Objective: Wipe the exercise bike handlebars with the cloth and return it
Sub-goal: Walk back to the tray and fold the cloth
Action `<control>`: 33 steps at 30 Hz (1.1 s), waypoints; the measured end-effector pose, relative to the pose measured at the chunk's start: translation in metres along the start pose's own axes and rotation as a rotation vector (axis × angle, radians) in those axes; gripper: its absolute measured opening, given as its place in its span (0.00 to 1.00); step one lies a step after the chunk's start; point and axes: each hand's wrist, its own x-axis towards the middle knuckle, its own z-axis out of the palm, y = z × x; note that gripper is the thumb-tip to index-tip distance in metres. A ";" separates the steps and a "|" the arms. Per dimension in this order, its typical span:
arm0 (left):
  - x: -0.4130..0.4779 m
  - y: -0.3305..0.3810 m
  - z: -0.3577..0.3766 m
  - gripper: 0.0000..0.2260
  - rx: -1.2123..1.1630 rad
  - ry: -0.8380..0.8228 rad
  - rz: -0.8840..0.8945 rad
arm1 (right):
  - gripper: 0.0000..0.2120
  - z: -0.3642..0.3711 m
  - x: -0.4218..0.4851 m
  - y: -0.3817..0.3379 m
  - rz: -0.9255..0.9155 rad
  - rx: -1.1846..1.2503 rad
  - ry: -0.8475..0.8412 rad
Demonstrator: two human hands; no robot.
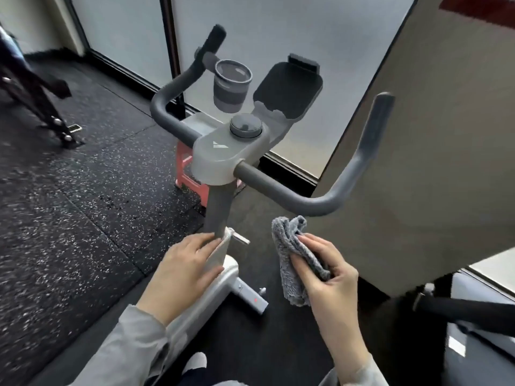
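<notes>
The exercise bike's grey handlebars curve out left and right from a pale console at mid-frame. A fluffy grey cloth is bunched in my right hand, which hovers below the right bar without touching it. My left hand lies flat against the bike's white stem, just under the dark post, fingers spread and holding nothing.
A grey cup holder and a dark tablet holder rise behind the console, with a round knob between them. A red stool stands behind the bike. A large beige panel stands close on the right. Other equipment is at far left.
</notes>
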 end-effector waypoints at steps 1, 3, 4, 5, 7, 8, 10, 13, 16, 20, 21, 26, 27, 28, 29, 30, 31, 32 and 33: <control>-0.013 0.002 0.010 0.31 0.000 -0.019 -0.057 | 0.14 -0.007 -0.005 0.003 0.005 0.000 -0.038; -0.037 0.005 0.031 0.29 0.014 -0.081 -0.161 | 0.13 -0.018 -0.014 0.008 0.010 -0.001 -0.110; -0.051 0.006 0.043 0.27 0.027 -0.112 -0.218 | 0.13 -0.023 -0.019 0.010 0.008 0.001 -0.154; -0.065 0.008 0.055 0.26 0.040 -0.136 -0.275 | 0.13 -0.026 -0.024 0.012 0.005 0.003 -0.198; -0.094 0.010 0.077 0.25 0.060 -0.194 -0.400 | 0.13 -0.031 -0.033 0.016 0.000 0.007 -0.275; -0.113 0.011 0.087 0.25 0.060 -0.220 -0.471 | 0.13 -0.031 -0.039 0.017 -0.003 0.008 -0.324; -0.150 0.014 0.106 0.24 0.021 -0.274 -0.617 | 0.13 -0.028 -0.052 0.020 -0.012 0.011 -0.425; -0.219 0.017 0.131 0.23 -0.099 -0.332 -0.852 | 0.12 -0.020 -0.072 0.022 0.016 0.055 -0.555; -0.298 0.026 0.151 0.23 -0.217 -0.379 -1.087 | 0.11 -0.006 -0.097 0.020 0.024 0.076 -0.706; -0.387 0.046 0.165 0.25 -0.348 -0.400 -1.414 | 0.12 0.017 -0.128 0.014 -0.061 0.045 -0.907; -0.406 0.054 0.169 0.25 -0.383 -0.387 -1.464 | 0.12 0.023 -0.136 0.013 -0.076 0.048 -0.957; -0.483 0.090 0.183 0.25 -0.449 -0.325 -1.652 | 0.13 0.054 -0.182 0.003 -0.096 0.008 -1.155; -0.493 0.094 0.185 0.25 -0.445 -0.326 -1.676 | 0.13 0.060 -0.189 0.000 -0.088 -0.001 -1.182; -0.506 0.098 0.187 0.26 -0.448 -0.318 -1.694 | 0.14 0.069 -0.200 -0.005 -0.082 -0.007 -1.210; -0.519 0.101 0.187 0.26 -0.461 -0.310 -1.709 | 0.15 0.078 -0.212 -0.010 -0.082 -0.008 -1.235; -0.532 0.104 0.187 0.27 -0.477 -0.301 -1.720 | 0.16 0.088 -0.225 -0.016 -0.090 -0.007 -1.256; -0.545 0.105 0.186 0.28 -0.492 -0.289 -1.730 | 0.16 0.098 -0.241 -0.022 -0.097 -0.003 -1.276; -0.556 0.106 0.186 0.29 -0.506 -0.279 -1.738 | 0.16 0.106 -0.254 -0.030 -0.110 -0.001 -1.288; -0.571 0.105 0.187 0.30 -0.524 -0.261 -1.745 | 0.17 0.115 -0.272 -0.038 -0.121 -0.001 -1.302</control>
